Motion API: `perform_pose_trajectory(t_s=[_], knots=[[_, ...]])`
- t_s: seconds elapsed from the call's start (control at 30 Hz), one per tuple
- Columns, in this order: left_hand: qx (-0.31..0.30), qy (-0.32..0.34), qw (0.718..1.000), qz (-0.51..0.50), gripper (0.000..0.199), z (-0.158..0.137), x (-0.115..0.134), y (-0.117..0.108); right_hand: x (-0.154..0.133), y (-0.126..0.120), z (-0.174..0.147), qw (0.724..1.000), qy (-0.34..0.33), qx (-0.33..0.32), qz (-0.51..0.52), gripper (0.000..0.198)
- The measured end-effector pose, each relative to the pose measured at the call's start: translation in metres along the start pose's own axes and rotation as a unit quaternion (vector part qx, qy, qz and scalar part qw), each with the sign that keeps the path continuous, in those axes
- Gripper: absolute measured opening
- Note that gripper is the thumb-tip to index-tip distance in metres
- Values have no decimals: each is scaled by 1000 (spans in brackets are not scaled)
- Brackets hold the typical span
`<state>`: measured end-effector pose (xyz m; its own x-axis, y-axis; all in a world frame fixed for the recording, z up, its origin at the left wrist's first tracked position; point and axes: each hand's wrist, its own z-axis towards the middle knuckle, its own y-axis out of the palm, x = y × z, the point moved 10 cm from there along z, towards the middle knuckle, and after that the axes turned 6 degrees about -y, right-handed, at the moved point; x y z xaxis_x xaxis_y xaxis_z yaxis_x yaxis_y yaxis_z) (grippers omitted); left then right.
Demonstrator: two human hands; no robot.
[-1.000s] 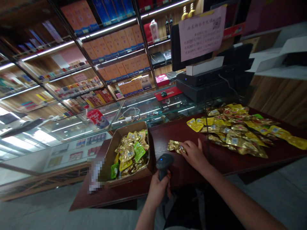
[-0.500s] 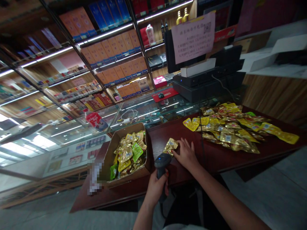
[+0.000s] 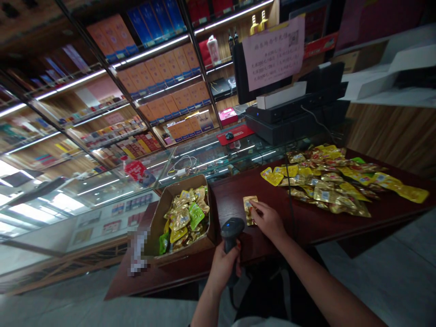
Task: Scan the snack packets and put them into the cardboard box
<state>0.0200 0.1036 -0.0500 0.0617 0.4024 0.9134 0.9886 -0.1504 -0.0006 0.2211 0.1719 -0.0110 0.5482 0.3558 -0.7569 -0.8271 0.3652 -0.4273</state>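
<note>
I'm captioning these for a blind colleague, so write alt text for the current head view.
A person's left hand holds a dark handheld scanner while the right hand touches a gold packet on a dark red table. An open cardboard box of gold and green packets stands to the left, a pile of gold and yellow packets to the right.

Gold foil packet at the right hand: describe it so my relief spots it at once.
Find the dark red-brown table, then the gap between the open cardboard box and the wide heap of packets. There, near the handheld scanner, the gold foil packet lies under the right hand. Unlike those in the box and heap, it lies alone.
</note>
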Motion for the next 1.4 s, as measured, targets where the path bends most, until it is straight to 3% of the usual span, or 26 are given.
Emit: perform_pose_trajectory(t_s=[0.4, 0.83, 1.4], knots=[[7, -10, 1000, -11, 39, -6, 4, 1, 18, 14, -1, 998, 15, -6, 61, 53], [17, 41, 999, 31, 38, -29, 58, 5, -5, 2, 0, 999, -25, 17, 37, 53], [8, 53, 997, 48, 28, -33, 64, 8, -1, 1, 0, 999, -18, 27, 1, 55]])
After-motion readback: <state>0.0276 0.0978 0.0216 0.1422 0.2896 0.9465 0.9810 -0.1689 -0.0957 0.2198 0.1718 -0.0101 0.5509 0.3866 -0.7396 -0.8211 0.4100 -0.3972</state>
